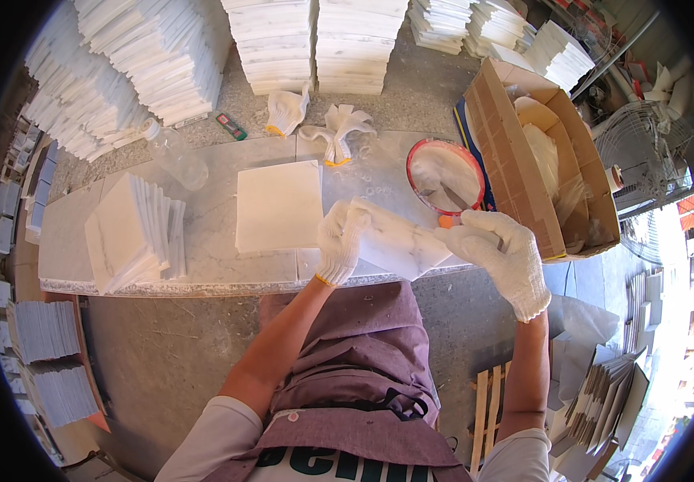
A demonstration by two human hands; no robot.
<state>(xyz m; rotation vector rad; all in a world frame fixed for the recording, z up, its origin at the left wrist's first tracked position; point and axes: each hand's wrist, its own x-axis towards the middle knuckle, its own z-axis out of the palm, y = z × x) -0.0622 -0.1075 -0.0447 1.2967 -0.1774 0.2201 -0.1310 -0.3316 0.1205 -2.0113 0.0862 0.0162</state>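
My left hand point(340, 243), in a white knit glove, is closed on the left edge of a white marble tile point(401, 243) with grey veins. The tile is tilted over the near edge of the table. My right hand point(503, 255), gloved too, is at the tile's right end with its fingers curled; what lies between thumb and fingers is hard to make out. Just beyond it stands a red-rimmed bowl point(413, 189) with whitish matter and a putty knife point(454, 196). An orange piece point(446, 221) shows beside my right fingertips. Left of my hands, a square white tile point(279, 207) lies flat.
Several leaning tiles point(134, 233) stand at the table's left, near a clear bottle point(178, 157). Two loose gloves point(286, 110) point(337, 132) and a green-and-red tool point(231, 126) lie farther back. An open cardboard box point(515, 161) occupies the right. Tall tile stacks point(274, 48) line the back.
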